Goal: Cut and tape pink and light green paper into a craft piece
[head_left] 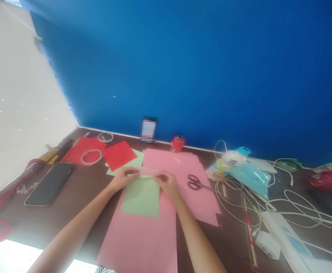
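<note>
Closed at the fingertips of the left hand (pixel 124 177) on one end of a narrow pale paper strip (pixel 148 171); closed likewise at the fingertips of the right hand (pixel 168 184) on the other end. Stretched level between the two, low over the dark brown table (pixel 77 204), along the far edge of a light green rectangular paper sheet (pixel 141 198). Hard to tell whether joined to that sheet or loose from it.

Under the green sheet, a long pink paper sheet (pixel 140 242), reaching to the near table edge. Beyond and to the right, a fanned stack of pink paper sheets (pixel 183 167), with black-handled scissors (pixel 195 183) lying on it just beside the right hand.

Past the left hand, a red square paper (pixel 119 154) over a paler green sheet (pixel 136 159). Further left, a larger red paper sheet (pixel 82 147) with a white tape ring (pixel 91 156) on it. Nearer the left table edge, a dark flat smartphone (pixel 49 183), face up.

At the foot of the blue wall (pixel 183 68), a small red roll (pixel 177 143).

Well to the right, a light blue plastic packet (pixel 251 176), a tangle of white cables (pixel 239 206) and a white power strip (pixel 285 231).
</note>
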{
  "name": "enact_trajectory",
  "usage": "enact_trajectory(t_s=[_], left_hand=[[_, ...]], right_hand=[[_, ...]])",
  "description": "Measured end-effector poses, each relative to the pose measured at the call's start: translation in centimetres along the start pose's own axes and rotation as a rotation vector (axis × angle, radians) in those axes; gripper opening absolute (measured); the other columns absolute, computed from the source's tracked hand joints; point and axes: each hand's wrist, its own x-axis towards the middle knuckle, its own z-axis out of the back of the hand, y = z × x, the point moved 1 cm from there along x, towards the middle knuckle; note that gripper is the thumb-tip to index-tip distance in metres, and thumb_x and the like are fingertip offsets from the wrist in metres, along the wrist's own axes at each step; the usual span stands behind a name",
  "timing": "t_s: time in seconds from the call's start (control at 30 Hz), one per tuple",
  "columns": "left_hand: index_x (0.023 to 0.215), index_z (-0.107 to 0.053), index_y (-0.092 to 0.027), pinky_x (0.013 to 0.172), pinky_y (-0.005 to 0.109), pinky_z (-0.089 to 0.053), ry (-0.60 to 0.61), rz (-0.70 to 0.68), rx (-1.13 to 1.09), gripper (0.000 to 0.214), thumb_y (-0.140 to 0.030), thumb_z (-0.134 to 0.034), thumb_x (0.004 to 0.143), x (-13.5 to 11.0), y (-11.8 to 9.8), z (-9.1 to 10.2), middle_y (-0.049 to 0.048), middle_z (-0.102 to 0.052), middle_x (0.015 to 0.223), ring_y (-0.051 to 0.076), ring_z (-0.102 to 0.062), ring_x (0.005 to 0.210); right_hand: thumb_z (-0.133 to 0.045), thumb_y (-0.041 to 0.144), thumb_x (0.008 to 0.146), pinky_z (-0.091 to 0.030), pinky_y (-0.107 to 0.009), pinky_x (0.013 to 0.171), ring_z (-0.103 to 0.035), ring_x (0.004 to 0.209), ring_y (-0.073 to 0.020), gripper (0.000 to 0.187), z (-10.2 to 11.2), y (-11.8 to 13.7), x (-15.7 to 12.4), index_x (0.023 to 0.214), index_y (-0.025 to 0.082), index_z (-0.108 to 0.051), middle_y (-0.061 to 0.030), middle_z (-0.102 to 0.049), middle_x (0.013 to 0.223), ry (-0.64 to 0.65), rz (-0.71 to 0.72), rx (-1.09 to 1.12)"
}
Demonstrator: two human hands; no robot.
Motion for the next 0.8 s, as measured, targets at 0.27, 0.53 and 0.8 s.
enact_trajectory(t_s=[0.27, 0.53, 0.8], left_hand=[[0.079, -0.071, -0.019, 0.08, 0.03, -0.048, 0.027, 0.027, 0.024, 0.026, -0.041, -0.062, 0.07, -0.3, -0.2, -0.4, 0.0049, -0.07, 0.09, 0.022, -0.062, 0.089], [0.077, -0.069, -0.019, 0.082, 0.03, -0.048, 0.071, 0.004, 0.082, 0.023, -0.039, -0.062, 0.07, -0.5, -0.6, -0.8, 0.0049, -0.069, 0.089, 0.02, -0.062, 0.087], [0.083, -0.068, -0.018, 0.083, 0.031, -0.048, 0.13, -0.006, 0.034, 0.025, -0.039, -0.062, 0.07, -0.5, -0.6, -1.1, 0.0066, -0.068, 0.093, 0.021, -0.063, 0.089]], right_hand=[[-0.065, 0.031, 0.069, -0.046, -0.029, 0.07, -0.059, 0.073, -0.0164, 0.013, -0.4, 0.7, -0.2, 0.071, 0.018, -0.064, -0.0031, -0.065, 0.074, 0.027, -0.034, 0.012], [-0.063, 0.033, 0.07, -0.049, -0.032, 0.075, -0.063, 0.079, -0.019, 0.017, -1.2, 1.1, -0.7, 0.073, 0.018, -0.069, -0.0053, -0.069, 0.08, 0.168, -0.069, -0.118], [-0.062, 0.03, 0.071, -0.048, -0.032, 0.075, -0.062, 0.076, -0.0183, 0.013, -1.0, 1.1, -0.7, 0.071, 0.019, -0.069, -0.0038, -0.069, 0.077, 0.178, -0.055, -0.147]])
